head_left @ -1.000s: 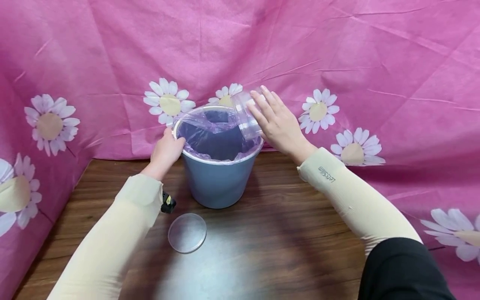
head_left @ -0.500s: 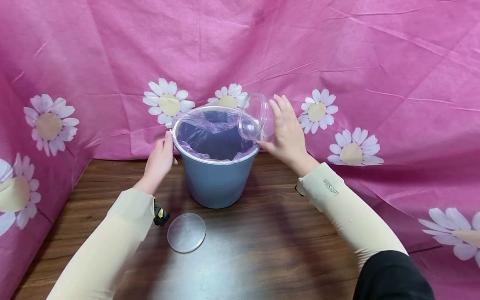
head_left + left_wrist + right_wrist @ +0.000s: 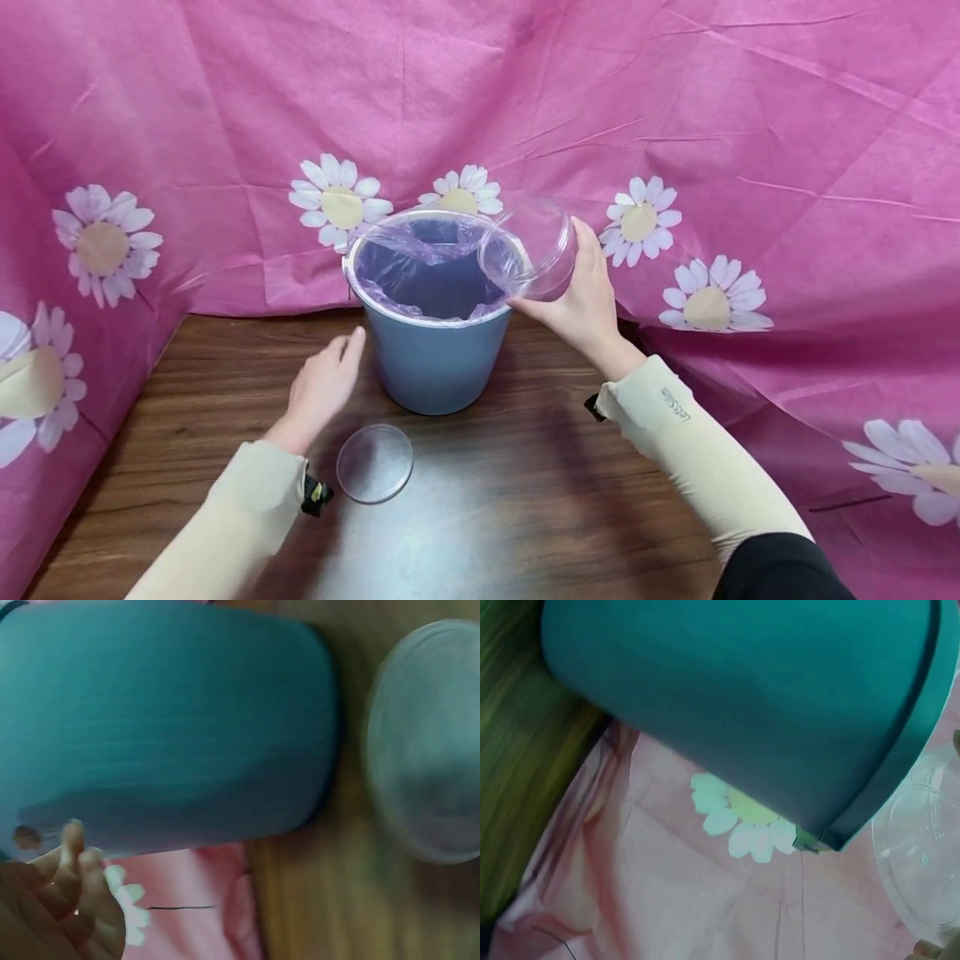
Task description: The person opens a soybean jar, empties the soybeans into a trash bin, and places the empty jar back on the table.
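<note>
My right hand [image 3: 585,304] grips a clear round plastic tub [image 3: 536,250] from its right side. The tub is tipped, its open mouth facing left, over the right rim of a blue-grey bin [image 3: 438,367]. Nothing shows inside the tub. In the right wrist view the tub [image 3: 922,859] appears at the right edge, with only fingertips [image 3: 928,949] of that hand. A thin purple bag [image 3: 405,242] lines the bin. My left hand [image 3: 324,383], fingers loosely extended, hovers left of the bin without holding anything. Near it a clear round lid [image 3: 375,464] lies flat on the table.
Wood-grain table [image 3: 480,533] supports the bin and lid. Pink cloth [image 3: 480,83] printed with white daisies hangs behind and along both sides, close to the bin's back.
My left hand has let go of the bin's left rim and dropped toward me. My right hand has shifted slightly right and down, turning the tub so its mouth and inside show more.
</note>
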A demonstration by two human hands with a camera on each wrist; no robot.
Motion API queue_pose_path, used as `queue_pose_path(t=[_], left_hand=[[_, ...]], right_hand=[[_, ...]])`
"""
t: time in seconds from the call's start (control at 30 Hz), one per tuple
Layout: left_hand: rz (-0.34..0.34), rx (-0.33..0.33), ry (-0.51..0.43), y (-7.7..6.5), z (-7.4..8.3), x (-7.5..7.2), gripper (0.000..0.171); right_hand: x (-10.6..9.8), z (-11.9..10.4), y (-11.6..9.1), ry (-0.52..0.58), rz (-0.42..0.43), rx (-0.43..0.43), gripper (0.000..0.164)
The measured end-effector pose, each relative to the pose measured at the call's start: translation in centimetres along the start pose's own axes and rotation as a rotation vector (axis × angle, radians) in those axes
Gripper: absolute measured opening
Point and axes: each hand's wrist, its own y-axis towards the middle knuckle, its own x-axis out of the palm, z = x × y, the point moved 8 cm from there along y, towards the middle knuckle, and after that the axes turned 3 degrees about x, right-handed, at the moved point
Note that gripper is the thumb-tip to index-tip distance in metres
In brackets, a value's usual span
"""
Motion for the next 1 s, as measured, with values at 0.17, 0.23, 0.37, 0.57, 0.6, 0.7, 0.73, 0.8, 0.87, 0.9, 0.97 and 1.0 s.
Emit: queue_pose_path(t=[0.17, 0.23, 0.37, 0.57, 0.6, 0.7, 0.73, 0.8, 0.87, 0.9, 0.97, 1.0], left_hand=[[-0.068, 0.015, 0.056, -1.7, -1.2, 4.0, 0.080], [-0.083, 0.031, 0.088, -2.4, -1.4, 5.3, 0.082], [-0.129, 0.063, 0.168, -3.8, -1.7, 7.6, 0.093], [-0.245, 0.057, 0.212, -5.9, -3.1, 10.7, 0.104], [-0.257, 0.056, 0.212, -6.2, -3.3, 11.0, 0.106], [-0.267, 0.053, 0.211, -6.8, -3.8, 11.8, 0.112], [-0.265, 0.052, 0.207, -7.0, -3.8, 11.9, 0.113], [-0.257, 0.049, 0.206, -7.2, -3.9, 12.1, 0.114], [-0.247, 0.045, 0.199, -7.4, -4.0, 12.2, 0.114], [-0.244, 0.043, 0.197, -7.4, -4.1, 12.3, 0.113], [-0.245, 0.036, 0.193, -7.5, -4.2, 12.4, 0.111], [-0.246, 0.032, 0.189, -7.5, -4.3, 12.5, 0.110]], right_hand=[[-0.2, 0.7, -1.2, 0.079, 0.042, 0.113, 0.124], [-0.3, 0.9, -1.8, 0.108, 0.053, 0.156, 0.125], [-0.5, 0.9, -2.8, 0.190, 0.081, 0.195, 0.126], [-0.8, 0.8, -4.4, 0.308, 0.118, 0.217, 0.125], [-0.9, 0.8, -4.6, 0.326, 0.123, 0.217, 0.125], [-1.1, 0.8, -5.4, 0.376, 0.140, 0.226, 0.123], [-1.1, 0.8, -5.7, 0.394, 0.144, 0.232, 0.122], [-1.1, 0.8, -6.4, 0.436, 0.151, 0.239, 0.121], [-1.0, 0.8, -7.2, 0.477, 0.157, 0.249, 0.119], [-0.9, 0.8, -7.6, 0.502, 0.160, 0.255, 0.119], [-0.8, 0.8, -8.3, 0.547, 0.175, 0.257, 0.118], [-0.8, 0.8, -8.7, 0.570, 0.184, 0.257, 0.117]])
